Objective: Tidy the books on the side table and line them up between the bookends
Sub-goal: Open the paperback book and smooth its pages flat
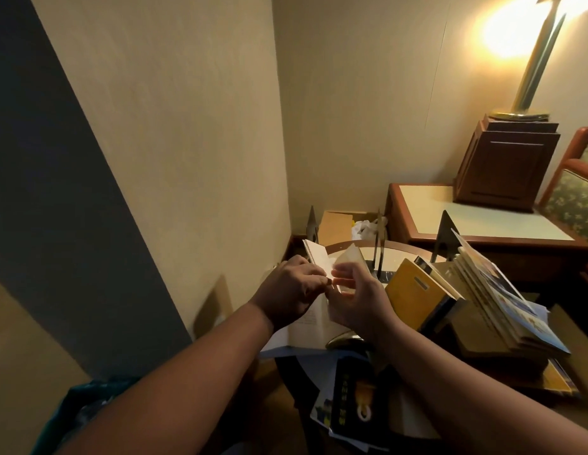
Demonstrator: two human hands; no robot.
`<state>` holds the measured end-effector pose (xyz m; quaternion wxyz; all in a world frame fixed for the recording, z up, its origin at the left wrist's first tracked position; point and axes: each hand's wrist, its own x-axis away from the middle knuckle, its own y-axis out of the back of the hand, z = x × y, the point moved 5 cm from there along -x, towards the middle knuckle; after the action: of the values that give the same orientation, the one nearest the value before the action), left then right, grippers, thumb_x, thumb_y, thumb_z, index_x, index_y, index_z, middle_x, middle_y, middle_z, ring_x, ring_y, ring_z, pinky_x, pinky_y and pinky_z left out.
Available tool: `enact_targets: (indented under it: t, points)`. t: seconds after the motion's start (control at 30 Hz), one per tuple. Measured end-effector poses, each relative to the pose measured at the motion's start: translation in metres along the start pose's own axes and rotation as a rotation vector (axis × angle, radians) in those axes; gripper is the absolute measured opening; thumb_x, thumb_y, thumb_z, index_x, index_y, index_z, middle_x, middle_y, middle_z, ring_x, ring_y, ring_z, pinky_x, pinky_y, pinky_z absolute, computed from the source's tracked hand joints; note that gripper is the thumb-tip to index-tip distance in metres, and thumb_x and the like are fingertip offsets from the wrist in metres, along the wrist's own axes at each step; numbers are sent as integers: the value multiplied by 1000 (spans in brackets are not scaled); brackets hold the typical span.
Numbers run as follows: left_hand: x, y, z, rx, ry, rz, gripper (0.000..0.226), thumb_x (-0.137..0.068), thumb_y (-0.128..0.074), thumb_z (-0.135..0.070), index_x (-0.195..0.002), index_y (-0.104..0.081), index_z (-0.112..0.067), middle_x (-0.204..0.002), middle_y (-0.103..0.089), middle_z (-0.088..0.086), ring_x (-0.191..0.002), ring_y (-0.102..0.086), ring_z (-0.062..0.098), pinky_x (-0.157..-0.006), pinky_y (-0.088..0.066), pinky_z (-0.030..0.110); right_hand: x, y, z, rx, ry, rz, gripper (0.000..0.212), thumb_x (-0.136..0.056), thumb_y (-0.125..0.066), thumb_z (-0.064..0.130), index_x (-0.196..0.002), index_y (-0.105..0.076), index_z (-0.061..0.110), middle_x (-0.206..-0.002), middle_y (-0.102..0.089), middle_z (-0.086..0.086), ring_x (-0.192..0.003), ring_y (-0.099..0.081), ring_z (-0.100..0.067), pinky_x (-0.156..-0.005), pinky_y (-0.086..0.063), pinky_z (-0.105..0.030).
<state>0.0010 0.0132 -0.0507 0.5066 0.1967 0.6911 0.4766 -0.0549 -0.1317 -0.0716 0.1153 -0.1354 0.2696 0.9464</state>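
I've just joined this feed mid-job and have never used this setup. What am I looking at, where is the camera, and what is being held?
There is no machine here. A person is working with bare hands, and the single picture comes from a wide-angle camera worn on their head, looking forward and down. The left hand and right hand both grip a small open book; the right hand is blurred. Beneath them is the round side table. On it a yellow book and a stack of thin books lean untidily, not yet lined up. Thin metal bookends stand behind them. A dark book lies nearer the person. A lit lamp stands at the far right.
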Motion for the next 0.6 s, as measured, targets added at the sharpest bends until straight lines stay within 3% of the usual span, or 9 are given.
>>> enact_targets:
  t: [0.13,0.23,0.4,0.6]
  points:
    - [4,6,2,-20,-31,45,20,-91,-68,-18,-110,-73,-20,-110,-70,1,-106,-58,20,-78,-57,39,-3,6,-10,-75,-136,-45,29,-96,-65,24,-123,-56,19,-124,-62,0,-113,-61,-14,-73,-51,-17]
    - [15,13,10,-42,-32,81,19,-89,-69,-18,-108,-74,-21,-108,-70,1,-102,-59,19,-77,-56,36,-6,2,-21,16,-223,12,22,-102,-55,21,-123,-58,22,-138,-54,-5,-122,-54,-23,-85,-54,-31]
    - [46,22,28,-99,23,119,20,-82,-75,-11,-101,-75,-17,-102,-73,2,-90,-61,22,-67,-55,34,-2,-20,-39,395,-207,301,35,-103,-51,33,-137,-49,37,-151,-46,3,-137,-45,-24,-107,-46,-50]
    - [73,14,42,-99,119,144,26,-78,-74,-7,-101,-72,-18,-100,-72,-1,-89,-60,22,-66,-53,34,14,-37,-40,496,-148,501,54,-102,-45,51,-152,-30,40,-165,-19,8,-153,-8,-27,-120,-17,-60]
